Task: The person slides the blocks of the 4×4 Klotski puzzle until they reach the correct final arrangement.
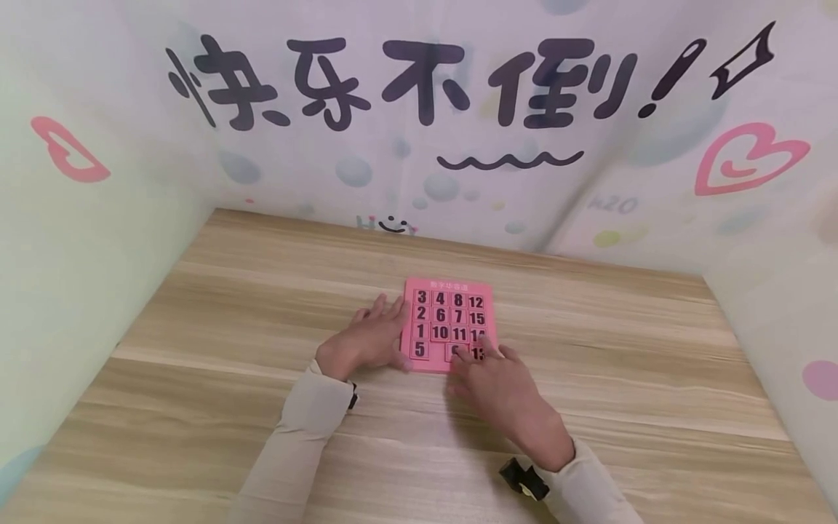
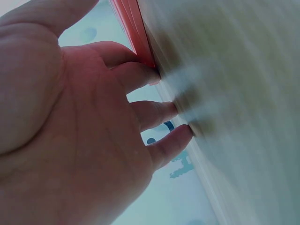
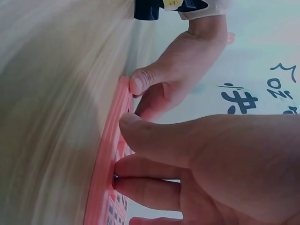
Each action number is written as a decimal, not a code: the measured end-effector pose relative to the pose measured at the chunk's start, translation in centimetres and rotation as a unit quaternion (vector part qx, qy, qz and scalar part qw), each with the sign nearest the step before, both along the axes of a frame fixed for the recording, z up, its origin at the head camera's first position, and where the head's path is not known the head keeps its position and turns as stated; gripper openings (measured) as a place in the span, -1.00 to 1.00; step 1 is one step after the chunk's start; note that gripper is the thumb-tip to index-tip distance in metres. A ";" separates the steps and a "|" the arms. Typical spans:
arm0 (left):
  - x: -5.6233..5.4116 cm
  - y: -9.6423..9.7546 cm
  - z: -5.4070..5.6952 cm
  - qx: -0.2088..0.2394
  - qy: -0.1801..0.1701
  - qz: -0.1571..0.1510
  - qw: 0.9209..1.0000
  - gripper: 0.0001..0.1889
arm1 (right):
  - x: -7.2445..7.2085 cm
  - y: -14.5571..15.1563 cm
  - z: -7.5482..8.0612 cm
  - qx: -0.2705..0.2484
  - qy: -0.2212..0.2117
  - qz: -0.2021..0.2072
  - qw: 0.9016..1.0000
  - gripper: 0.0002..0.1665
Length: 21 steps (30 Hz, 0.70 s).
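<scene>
A pink number sliding puzzle lies flat on the table, its square tiles printed with black numbers. In the bottom row a gap shows between the 5 tile and a partly covered tile. My left hand steadies the board, fingers spread along its left edge and thumb at the near left corner. In the left wrist view, fingertips touch the table beside the pink edge. My right hand reaches over the near right corner, fingertips on the bottom tiles, partly hiding the 13 and 14. Its thumb is at the near edge.
The wood-grain table extends around the puzzle. Behind it hangs a pale printed cloth with large black characters, and similar walls close in the left and right sides. Black straps with devices sit on the wrists.
</scene>
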<state>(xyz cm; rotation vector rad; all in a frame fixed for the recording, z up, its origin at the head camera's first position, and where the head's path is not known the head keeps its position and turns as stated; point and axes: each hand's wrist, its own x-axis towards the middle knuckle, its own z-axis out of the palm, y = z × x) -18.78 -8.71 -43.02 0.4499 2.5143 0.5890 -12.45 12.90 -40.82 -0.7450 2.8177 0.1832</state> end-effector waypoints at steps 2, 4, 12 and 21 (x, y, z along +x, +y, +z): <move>0.0 0.0 0.1 0.000 0.000 -0.001 1.000 0.14 | 0.0 -0.2 0.0 -0.006 0.001 0.000 1.000 -0.46; -0.1 0.0 0.1 0.001 0.001 -0.001 1.000 0.14 | 0.0 -0.3 0.0 -0.013 0.001 -0.002 1.000 -0.47; 0.0 0.0 0.2 0.004 -0.001 0.002 1.000 0.14 | 0.3 -0.9 -0.3 -0.014 0.025 0.012 1.000 -0.61; 0.1 0.1 0.1 0.009 0.000 0.008 1.000 0.12 | 0.8 -1.3 -0.9 -0.039 0.045 0.022 0.998 -0.59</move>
